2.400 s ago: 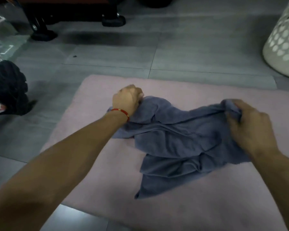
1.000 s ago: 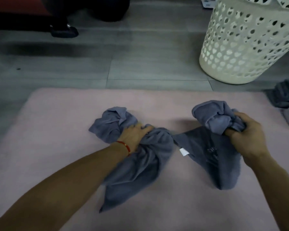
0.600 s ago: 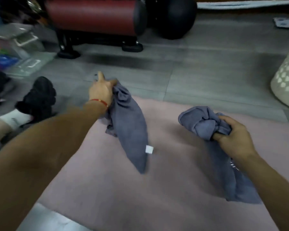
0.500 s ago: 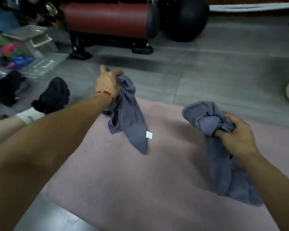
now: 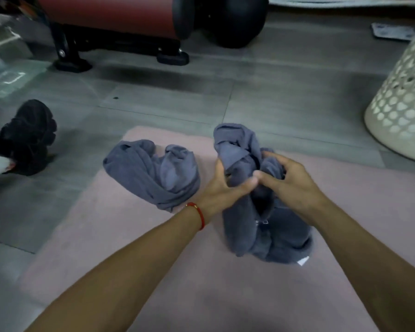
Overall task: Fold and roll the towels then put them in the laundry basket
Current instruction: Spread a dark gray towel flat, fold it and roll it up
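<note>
Both hands, left [image 5: 222, 188] and right [image 5: 289, 185], grip a bunched towel [image 5: 261, 226] mid-mat [image 5: 177, 271]. A second towel [image 5: 153, 173] lies crumpled near the mat's far left corner; basket [image 5: 403, 109] beyond the far right.

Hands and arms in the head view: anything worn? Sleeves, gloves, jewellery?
Both forearms are bare up to the bottom frame edge: no sleeves show, and no gloves. The left hand has a thin red cord bracelet around its wrist, with what looks like a small gold-coloured bead. The right hand and its wrist carry nothing visible: no watch or band. Rings cannot be made out on either hand.
</note>
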The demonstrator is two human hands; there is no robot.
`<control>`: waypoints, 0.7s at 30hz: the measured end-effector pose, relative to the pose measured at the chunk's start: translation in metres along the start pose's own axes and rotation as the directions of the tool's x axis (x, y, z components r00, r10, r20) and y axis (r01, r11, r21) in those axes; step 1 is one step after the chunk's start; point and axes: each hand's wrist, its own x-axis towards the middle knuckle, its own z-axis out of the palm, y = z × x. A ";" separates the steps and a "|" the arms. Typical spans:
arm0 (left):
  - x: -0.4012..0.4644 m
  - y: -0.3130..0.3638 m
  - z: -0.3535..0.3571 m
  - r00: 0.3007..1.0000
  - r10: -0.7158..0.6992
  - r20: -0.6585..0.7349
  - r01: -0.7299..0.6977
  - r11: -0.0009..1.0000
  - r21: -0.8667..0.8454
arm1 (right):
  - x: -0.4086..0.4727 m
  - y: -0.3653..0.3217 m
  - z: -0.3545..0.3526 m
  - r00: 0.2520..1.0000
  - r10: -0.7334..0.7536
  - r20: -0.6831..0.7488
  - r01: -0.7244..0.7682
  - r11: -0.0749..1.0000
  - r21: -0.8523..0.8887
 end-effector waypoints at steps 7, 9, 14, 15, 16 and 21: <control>0.053 0.030 -0.003 0.951 0.245 -0.191 -0.220 0.965 0.142 | -0.026 -0.023 -0.132 0.996 -0.072 0.048 0.086 0.889 -0.450; 0.064 0.046 -0.010 0.933 0.314 -0.177 -0.228 0.894 0.386 | -0.041 -0.028 -0.184 0.995 -0.077 0.057 0.096 0.781 -0.617; 0.059 0.082 0.023 0.799 -0.460 0.388 -0.283 0.282 0.917 | -0.109 -0.005 -0.277 0.985 0.137 -0.101 -0.167 0.662 -0.731; 0.048 0.084 0.050 0.677 -0.643 0.359 -0.363 0.132 0.922 | -0.125 0.005 -0.286 0.974 0.157 -0.160 -0.225 0.688 -0.690; 0.036 0.084 0.080 0.631 -0.710 0.314 -0.415 0.033 0.909 | -0.140 0.015 -0.291 0.956 0.191 -0.223 -0.289 0.749 -0.596; 0.029 0.063 0.237 0.786 -0.121 0.606 -0.549 0.315 0.774 | -0.184 0.060 -0.295 0.866 0.441 -0.236 -0.446 0.894 0.038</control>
